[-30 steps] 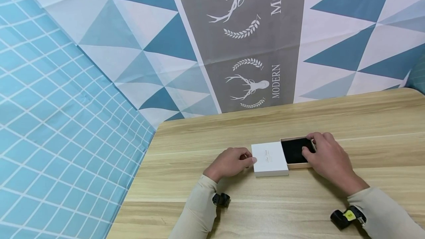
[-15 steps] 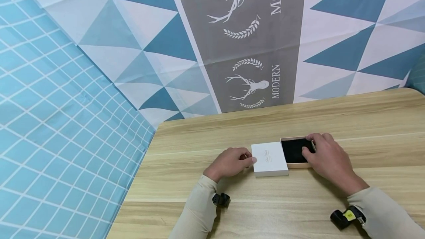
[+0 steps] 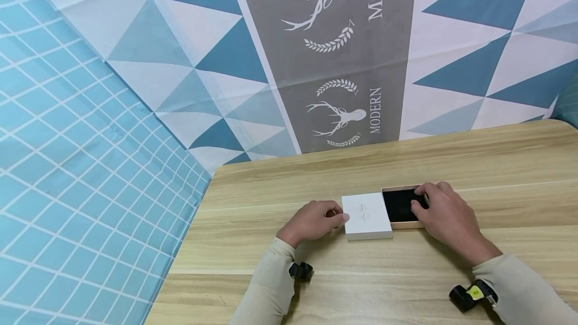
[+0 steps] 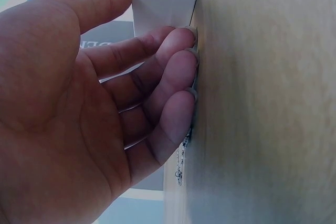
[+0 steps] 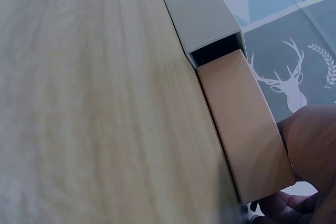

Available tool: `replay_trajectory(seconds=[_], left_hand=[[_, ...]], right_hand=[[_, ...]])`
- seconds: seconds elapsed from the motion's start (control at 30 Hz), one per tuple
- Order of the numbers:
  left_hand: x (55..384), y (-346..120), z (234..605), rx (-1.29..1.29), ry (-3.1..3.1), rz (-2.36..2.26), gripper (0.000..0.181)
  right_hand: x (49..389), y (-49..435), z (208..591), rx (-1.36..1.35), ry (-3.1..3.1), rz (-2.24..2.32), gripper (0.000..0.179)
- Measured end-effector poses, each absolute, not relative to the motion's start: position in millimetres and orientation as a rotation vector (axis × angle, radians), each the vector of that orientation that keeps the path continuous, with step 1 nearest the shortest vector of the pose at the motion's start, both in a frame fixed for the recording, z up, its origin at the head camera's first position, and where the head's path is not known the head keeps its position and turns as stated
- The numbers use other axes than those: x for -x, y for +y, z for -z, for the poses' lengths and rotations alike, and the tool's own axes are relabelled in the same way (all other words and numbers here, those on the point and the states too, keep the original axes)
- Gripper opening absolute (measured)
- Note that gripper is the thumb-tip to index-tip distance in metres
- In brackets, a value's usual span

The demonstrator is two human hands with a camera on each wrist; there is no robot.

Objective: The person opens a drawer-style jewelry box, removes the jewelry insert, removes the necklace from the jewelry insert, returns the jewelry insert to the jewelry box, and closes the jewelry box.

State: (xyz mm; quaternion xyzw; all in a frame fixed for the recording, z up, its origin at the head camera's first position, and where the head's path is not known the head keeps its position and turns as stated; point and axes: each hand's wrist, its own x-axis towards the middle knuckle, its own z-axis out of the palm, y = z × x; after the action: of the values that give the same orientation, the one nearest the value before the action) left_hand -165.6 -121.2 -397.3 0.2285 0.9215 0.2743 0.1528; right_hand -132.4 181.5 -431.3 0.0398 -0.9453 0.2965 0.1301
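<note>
A white box sleeve (image 3: 367,216) with fine print lies on the wooden table, its tan inner tray (image 3: 406,225) slid partly out to the right. Black lining (image 3: 399,204) covers the tray's inside. My left hand (image 3: 314,222) pinches the sleeve's left end, thumb at its upper edge and fingers curled below. At the tray's right end, my right hand (image 3: 451,214) grips the wall, thumb and index finger over the black lining. A thin silver chain (image 4: 180,169) shows beyond my left fingers in the left wrist view; the hand hides it from the head view.
The wood-grain table (image 3: 375,275) meets a patterned cloth (image 3: 352,64) at the back. A blue checked cloth (image 3: 90,164) hangs along the left edge. Black wrist cameras sit on both sleeves.
My right index finger has shifted slightly inward over the tray's far right corner. The left hand, the sleeve and the tray look unmoved.
</note>
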Motion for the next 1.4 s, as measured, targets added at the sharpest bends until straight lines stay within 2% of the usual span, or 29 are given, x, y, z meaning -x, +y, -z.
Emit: replay_trajectory(seconds=[1.4], left_hand=[[165.1,-121.0,397.0,-0.641,2.643,-0.795,0.024]], right_hand=[[132.3,183.4,427.7,-0.094,-2.774,-0.871,0.028]])
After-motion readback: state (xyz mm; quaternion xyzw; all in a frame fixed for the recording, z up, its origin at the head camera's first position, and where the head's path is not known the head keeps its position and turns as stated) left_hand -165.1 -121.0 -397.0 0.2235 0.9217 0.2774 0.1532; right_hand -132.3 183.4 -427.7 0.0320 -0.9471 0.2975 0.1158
